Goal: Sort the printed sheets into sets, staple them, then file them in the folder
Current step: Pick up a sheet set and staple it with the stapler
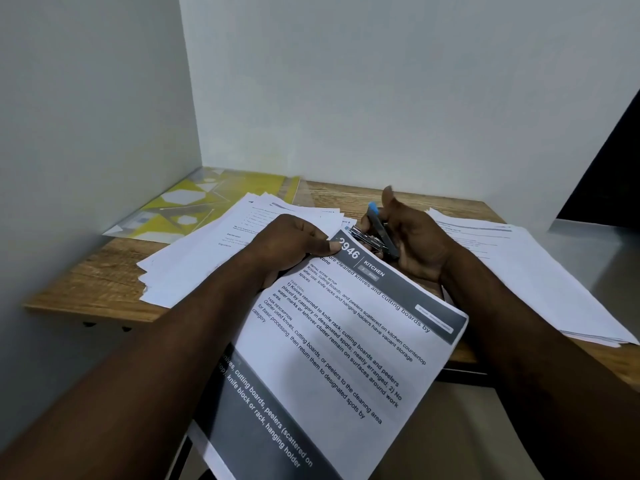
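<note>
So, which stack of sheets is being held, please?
The white set with the dark grey header, pinched by the left hand; the fanned left stack and right stack lie flat.

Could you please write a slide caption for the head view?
Left hand pinches the corner of a printed set; right hand holds a stapler at it.

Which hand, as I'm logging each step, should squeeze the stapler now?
Right: the right hand already grips the stapler at the corner of the sheets, which the left hand pinches.
</note>
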Tool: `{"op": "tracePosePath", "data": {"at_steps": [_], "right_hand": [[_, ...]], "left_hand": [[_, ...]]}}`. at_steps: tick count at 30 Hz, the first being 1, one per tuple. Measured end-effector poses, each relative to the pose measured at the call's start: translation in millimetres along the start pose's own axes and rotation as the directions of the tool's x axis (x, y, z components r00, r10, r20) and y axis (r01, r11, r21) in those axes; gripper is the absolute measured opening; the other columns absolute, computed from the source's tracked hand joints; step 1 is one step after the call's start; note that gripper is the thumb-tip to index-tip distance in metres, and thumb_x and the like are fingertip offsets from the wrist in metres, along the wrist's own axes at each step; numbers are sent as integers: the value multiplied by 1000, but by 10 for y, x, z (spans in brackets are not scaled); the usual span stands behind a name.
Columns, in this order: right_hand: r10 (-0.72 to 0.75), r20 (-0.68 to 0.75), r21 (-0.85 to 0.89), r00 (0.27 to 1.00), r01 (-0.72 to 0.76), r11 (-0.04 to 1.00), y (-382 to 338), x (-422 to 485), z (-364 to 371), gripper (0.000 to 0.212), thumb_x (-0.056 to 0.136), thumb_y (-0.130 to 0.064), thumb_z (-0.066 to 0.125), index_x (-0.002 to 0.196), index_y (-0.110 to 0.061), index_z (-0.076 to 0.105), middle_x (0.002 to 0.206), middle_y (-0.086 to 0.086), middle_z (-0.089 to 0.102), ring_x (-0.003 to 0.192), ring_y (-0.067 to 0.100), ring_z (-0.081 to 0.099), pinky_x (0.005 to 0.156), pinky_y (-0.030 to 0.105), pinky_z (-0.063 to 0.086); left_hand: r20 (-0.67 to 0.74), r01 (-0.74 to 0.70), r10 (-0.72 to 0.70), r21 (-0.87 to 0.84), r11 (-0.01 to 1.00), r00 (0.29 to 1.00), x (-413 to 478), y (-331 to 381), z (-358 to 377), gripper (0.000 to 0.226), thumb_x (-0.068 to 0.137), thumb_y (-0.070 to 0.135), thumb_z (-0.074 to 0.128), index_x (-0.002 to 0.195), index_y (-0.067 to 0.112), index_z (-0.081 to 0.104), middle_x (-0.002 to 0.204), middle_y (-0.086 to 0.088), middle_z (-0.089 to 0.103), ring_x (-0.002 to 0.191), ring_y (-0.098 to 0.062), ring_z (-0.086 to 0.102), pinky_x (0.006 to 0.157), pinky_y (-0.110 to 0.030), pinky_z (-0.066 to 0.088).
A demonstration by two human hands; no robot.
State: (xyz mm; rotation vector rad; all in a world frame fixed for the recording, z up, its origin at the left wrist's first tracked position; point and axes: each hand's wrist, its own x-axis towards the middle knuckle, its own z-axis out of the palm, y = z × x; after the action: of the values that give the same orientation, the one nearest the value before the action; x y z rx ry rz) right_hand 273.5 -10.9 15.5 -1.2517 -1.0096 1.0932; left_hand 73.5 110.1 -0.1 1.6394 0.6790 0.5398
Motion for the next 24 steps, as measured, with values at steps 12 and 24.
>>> {"op": "tracePosePath", "data": {"at_steps": [12, 24], "right_hand": [[-117, 18, -77, 993, 118, 990, 69, 9, 110, 24, 95, -34, 66, 80, -16, 64, 78, 7, 60, 69, 22, 53, 68, 36, 39], [-258, 95, -453, 961, 272, 849, 73, 16, 42, 27, 87, 0, 81, 97, -14, 61, 84, 10, 65, 75, 16, 60, 71, 23, 51]], "left_hand": [[11, -27, 27, 12, 1000, 1000, -15, 12, 21, 23, 75, 17, 93, 76, 3, 74, 69, -15, 62, 65, -22, 51, 61, -25, 41], [-44, -54, 57, 51, 997, 997, 2, -12, 56, 20, 76, 11, 90, 68, 7, 72, 53, 0, 54, 49, -11, 41, 54, -22, 30]]}}
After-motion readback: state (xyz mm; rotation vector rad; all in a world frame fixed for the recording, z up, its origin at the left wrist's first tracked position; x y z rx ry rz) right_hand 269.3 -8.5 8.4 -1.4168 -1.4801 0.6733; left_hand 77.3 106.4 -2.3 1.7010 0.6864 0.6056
